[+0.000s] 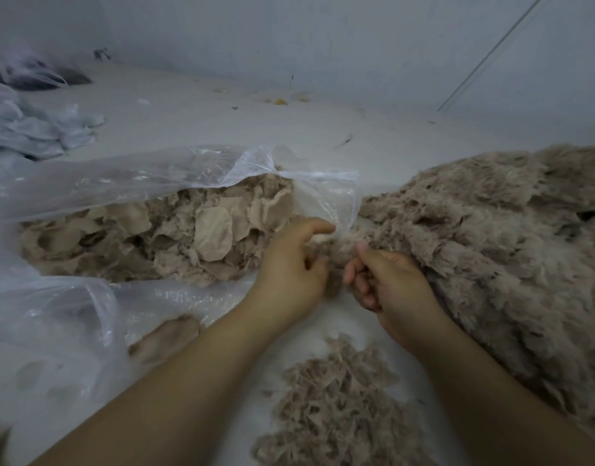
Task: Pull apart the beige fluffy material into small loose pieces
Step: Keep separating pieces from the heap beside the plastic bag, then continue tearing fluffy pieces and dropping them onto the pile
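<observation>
Left hand [294, 264] and right hand [387, 280] pinch a beige fluffy tuft [340, 245]; next, likely tugging it apart.

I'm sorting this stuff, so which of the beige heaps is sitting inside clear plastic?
The beige heap to the left of the hands, lying in the open clear plastic bag. The other two lie bare on the surface.

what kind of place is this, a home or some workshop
Probably a small textile or scrap-sorting workroom, not a home. A big heap of beige fluffy material lies on the bare pale floor, a clear plastic bag holds fabric pieces, and a pile of pulled-apart pieces lies near the person.
</observation>
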